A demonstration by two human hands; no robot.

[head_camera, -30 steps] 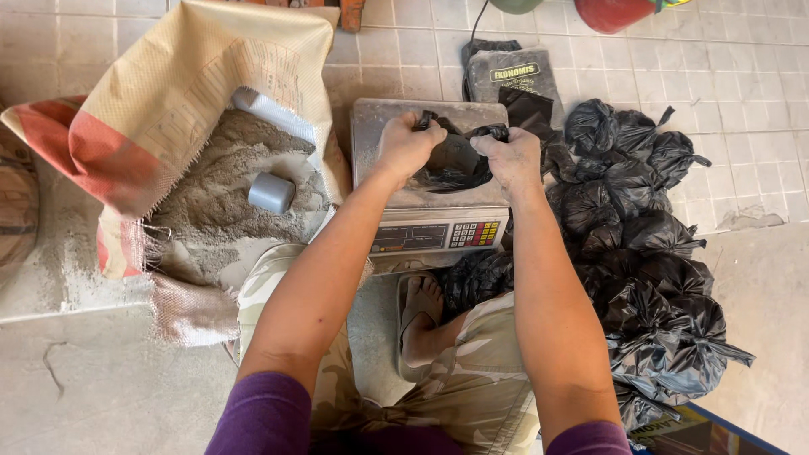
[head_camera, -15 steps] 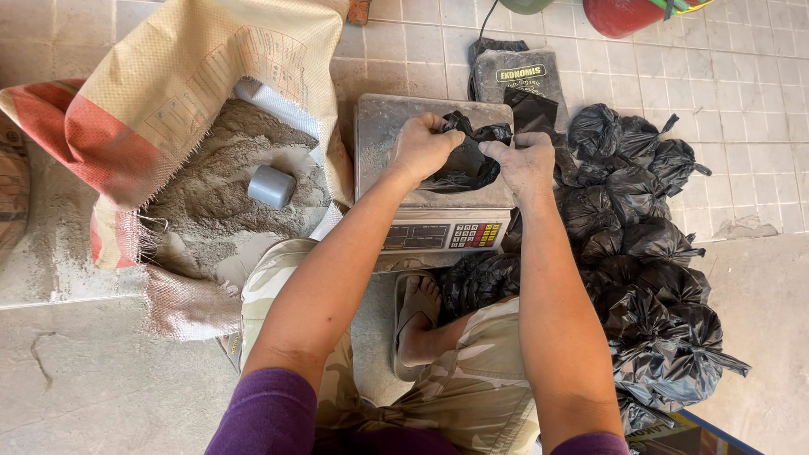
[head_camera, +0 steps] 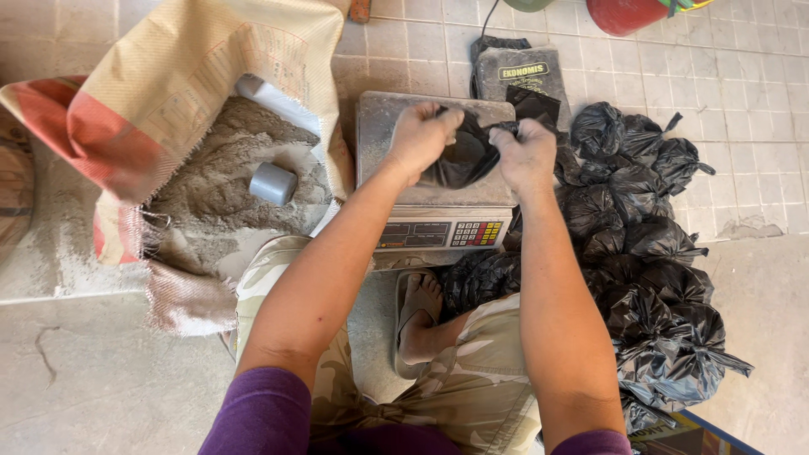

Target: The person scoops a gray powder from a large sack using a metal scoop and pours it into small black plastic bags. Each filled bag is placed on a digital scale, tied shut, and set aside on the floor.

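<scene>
Both hands, left hand and right hand, clench the neck of a black plastic bag on the weighing scale. Right of the grip lie tied black bags; left, an open tan sack of grey powder.

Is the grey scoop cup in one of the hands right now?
No: the grey cup lies in the powder sack, while both hands grip the black bag.

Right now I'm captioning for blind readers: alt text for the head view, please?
Both hands, left hand and right hand, grip a black plastic bag over a dusty scale. An open sack of grey powder lies left; tied black bags pile right.
</scene>
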